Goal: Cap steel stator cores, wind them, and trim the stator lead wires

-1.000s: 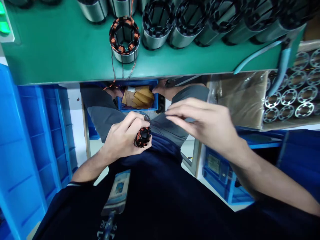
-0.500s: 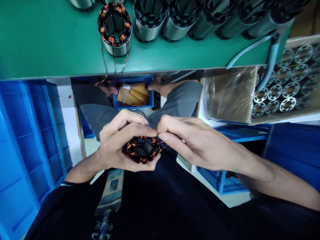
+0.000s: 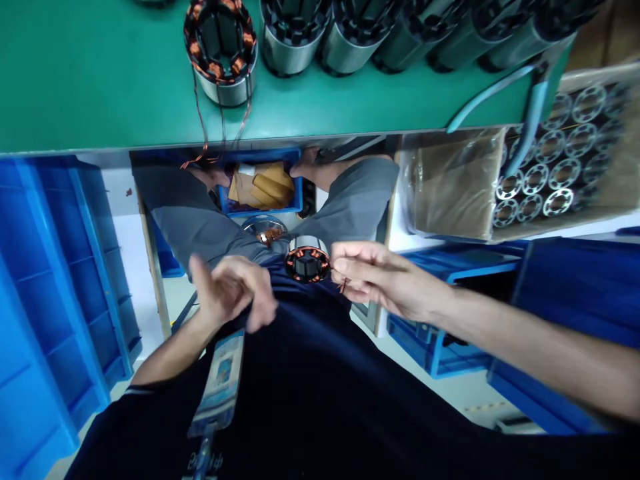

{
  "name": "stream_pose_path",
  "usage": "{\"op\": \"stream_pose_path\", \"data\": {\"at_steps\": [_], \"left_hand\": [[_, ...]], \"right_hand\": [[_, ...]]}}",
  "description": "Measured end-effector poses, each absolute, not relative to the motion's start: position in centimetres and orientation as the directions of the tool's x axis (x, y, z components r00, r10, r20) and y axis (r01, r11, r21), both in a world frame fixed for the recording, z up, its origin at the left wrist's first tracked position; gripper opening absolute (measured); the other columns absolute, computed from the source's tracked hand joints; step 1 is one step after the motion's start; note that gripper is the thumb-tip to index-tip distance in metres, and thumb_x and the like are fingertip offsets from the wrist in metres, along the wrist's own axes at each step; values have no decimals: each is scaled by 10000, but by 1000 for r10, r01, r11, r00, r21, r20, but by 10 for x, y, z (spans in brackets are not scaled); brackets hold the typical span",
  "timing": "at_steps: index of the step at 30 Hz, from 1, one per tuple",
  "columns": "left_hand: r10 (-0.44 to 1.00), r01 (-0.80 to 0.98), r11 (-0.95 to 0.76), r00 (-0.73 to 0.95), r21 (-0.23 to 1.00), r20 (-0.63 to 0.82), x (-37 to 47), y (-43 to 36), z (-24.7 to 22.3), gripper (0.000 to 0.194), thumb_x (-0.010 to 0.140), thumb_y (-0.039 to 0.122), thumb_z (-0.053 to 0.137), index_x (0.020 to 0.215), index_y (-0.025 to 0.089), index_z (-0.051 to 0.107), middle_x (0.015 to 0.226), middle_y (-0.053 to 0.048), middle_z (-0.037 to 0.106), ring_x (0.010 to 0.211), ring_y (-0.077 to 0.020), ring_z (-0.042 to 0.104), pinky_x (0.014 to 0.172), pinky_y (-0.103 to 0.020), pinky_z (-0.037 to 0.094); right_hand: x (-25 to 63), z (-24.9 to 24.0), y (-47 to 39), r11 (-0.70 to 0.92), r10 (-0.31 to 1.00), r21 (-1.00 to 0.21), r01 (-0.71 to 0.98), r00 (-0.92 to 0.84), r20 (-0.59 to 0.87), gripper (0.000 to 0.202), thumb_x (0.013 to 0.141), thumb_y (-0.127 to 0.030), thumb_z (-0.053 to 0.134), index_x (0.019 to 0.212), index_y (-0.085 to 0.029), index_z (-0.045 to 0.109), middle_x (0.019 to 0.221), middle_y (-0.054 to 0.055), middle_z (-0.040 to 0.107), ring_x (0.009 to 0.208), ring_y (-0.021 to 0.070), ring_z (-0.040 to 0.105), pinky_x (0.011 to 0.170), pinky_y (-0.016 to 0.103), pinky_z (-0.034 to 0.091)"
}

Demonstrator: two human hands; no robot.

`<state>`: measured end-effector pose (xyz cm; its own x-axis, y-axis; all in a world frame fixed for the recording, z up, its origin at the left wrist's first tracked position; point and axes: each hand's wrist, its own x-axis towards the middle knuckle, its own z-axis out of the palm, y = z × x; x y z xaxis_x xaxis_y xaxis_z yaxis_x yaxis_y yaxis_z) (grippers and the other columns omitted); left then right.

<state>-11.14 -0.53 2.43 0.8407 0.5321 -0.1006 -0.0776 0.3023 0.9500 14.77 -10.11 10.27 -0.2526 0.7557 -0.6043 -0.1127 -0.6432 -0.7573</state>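
A wound motor stator [image 3: 307,261], a steel ring with a black liner and copper coils, is over my lap with its coil end facing up. My right hand [image 3: 373,275] is closed at its right side, pinching the copper wire leads [image 3: 343,285] that come off it. Apart from the stator, to its left, my left hand [image 3: 235,293] holds nothing; its thumb stands away from loosely bent fingers, slightly blurred. Whether the stator rests on my lap or hangs by its leads, I cannot tell.
On the green bench [image 3: 100,87] stand another wound stator [image 3: 220,50] with hanging leads and several unwound stators [image 3: 290,47]. Blue-handled pliers [image 3: 533,113] overhang the edge. A carton [image 3: 460,187] holds several cores. Below are a metal bowl [image 3: 247,230] and blue bins [image 3: 50,267].
My left hand has let go of the stator and moved left. The stator has shifted slightly right and up in view, beside my right hand. The bowl between my legs has come into view.
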Motion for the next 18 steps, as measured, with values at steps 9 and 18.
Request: {"op": "stream_pose_path", "data": {"at_steps": [9,18], "left_hand": [[188,116,170,971,979,-148,-61,21,49,519,1147,683,641,1151,201,834,916,-89,870,745,-248,855,728,-366,701],[247,1,-815,905,579,346,-75,35,83,285,1128,248,746,1411,250,714,1419,-112,836,1251,-263,861,980,-340,729]], "right_hand": [[173,136,-86,550,823,-440,710,-549,142,418,1240,-216,574,876,-261,773,632,-101,647,538,106,536,503,196,520],[221,153,-82,-263,910,-886,382,-206,-359,420,1119,-609,826,1336,-252,865,1257,41,871,1192,205,812,1028,370,618]]}}
